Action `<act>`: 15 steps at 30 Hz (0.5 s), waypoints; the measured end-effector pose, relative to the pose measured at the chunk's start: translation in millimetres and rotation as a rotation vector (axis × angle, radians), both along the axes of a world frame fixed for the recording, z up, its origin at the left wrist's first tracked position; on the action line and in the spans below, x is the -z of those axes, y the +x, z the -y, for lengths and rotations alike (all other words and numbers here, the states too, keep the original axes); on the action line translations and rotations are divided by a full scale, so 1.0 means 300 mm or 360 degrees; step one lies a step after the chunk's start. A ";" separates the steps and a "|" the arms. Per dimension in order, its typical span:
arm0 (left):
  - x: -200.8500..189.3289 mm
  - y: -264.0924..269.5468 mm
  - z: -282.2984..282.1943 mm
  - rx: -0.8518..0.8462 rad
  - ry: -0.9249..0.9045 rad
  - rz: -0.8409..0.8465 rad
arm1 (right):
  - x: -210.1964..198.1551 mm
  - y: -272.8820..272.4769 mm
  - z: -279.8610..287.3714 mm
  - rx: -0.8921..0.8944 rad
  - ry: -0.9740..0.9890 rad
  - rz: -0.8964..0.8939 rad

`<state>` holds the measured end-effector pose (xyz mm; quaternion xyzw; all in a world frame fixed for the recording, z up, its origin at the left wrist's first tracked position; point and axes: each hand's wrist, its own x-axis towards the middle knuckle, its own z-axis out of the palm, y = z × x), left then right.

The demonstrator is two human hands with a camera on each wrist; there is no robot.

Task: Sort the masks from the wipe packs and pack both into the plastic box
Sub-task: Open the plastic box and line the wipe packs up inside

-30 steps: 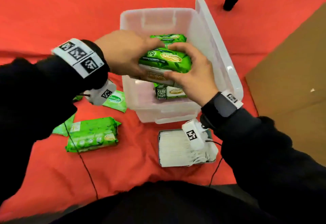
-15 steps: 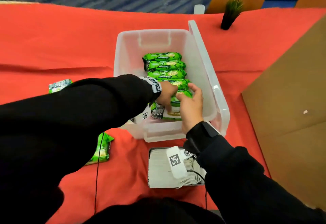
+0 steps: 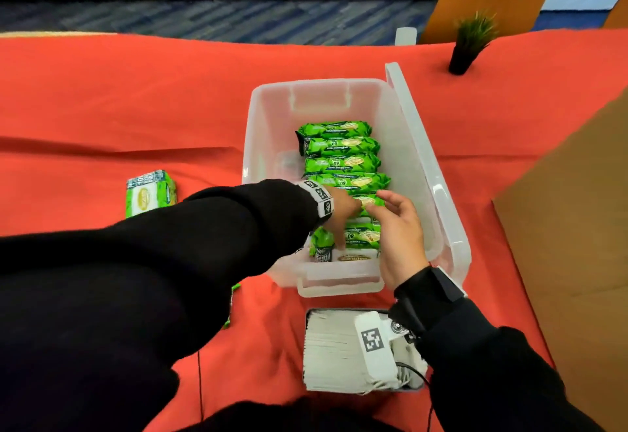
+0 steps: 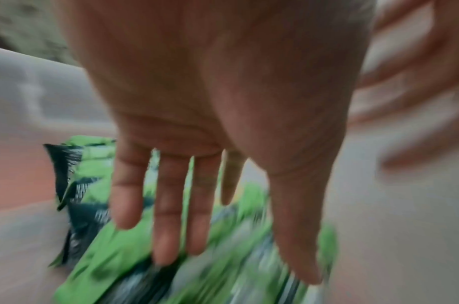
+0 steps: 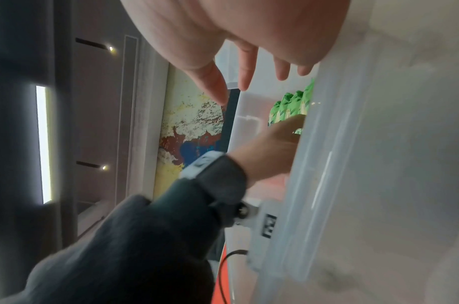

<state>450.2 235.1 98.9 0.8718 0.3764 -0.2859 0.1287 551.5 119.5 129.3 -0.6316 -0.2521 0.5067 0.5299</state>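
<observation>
A clear plastic box (image 3: 272,115) stands on the red cloth with a row of several green wipe packs (image 3: 343,163) along its right half. My left hand (image 3: 341,214) reaches down into the near end of that row, fingers straight over the green wipe packs (image 4: 114,255) in the blurred left wrist view. My right hand (image 3: 397,224) hovers just right of it over the box, fingers loosely spread and holding nothing; the right wrist view shows the same right hand (image 5: 249,67). A stack of white masks (image 3: 336,350) lies in front of the box.
One loose green wipe pack (image 3: 149,193) lies on the cloth to the left. The box lid (image 3: 421,159) stands open along the right side. A small potted plant (image 3: 469,44) is at the back right, and a brown cardboard sheet (image 3: 571,227) borders the right.
The pack I held with both hands above the box now stands in the row. My left hand has pushed down at the near end; my right hand has let go and lifted slightly.
</observation>
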 end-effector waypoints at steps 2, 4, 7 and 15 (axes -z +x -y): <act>-0.099 -0.083 -0.012 -0.0281 -0.0122 0.0324 | -0.034 -0.020 0.001 -0.0083 0.0018 0.0027; -0.239 -0.232 0.003 -0.0501 -0.0186 0.0734 | -0.081 -0.069 0.006 -0.0246 0.0114 0.0086; -0.405 -0.526 0.089 -0.0729 -0.0116 0.1226 | -0.171 -0.181 0.022 -0.0647 0.0352 0.0074; -0.060 -1.183 0.437 -0.1171 0.0121 0.0608 | 0.024 -0.719 0.070 -0.1697 0.0071 0.0218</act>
